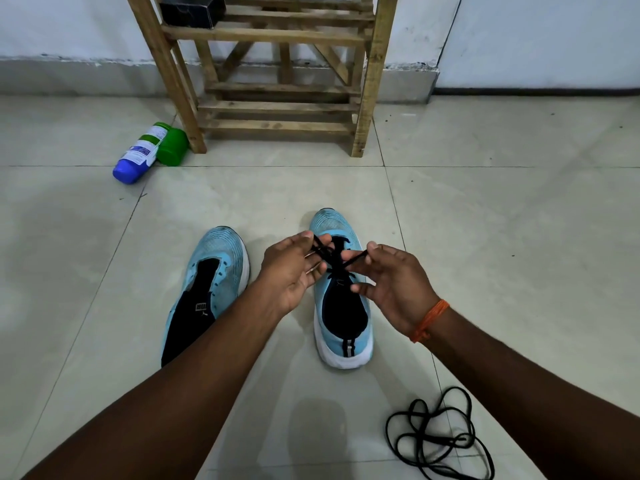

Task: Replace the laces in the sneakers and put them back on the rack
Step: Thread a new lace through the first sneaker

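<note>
Floor [485, 237] is your work surface, tiled, everything spread in front of you. The wooden rack [277, 109] stands against the wall well beyond the shoes, its lower slats bare, likely where the pair ends up; a black box [192, 8] sits on an upper shelf. Both sneakers sit toe-away from you, heels toward you, so the eyelets face up and within reach. The unlaced sneaker [221, 258] is just beside your left forearm, tongue exposed, eyelets empty, looks like it's waiting its turn. The laced sneaker [325, 223] sits between your hands, with the black lace [334, 258] crossing over its throat. Your left hand [291, 271] pinches one lace end between thumb and fingers, and your right hand [394, 285] pinches the other end. The ends are pulled apart and slightly up, probably to even the tension or start a knot; can't tell which. A loose lace [436, 438] lies tangled on the floor near your right forearm, close enough to grab; can't tell whether it is an old lace or the spare. A white bottle [138, 154] with a blue cap lies tipped against a green container [172, 147] by the rack's leg, clear of the work. There's an orange thread [429, 320] on your right wrist.
</note>
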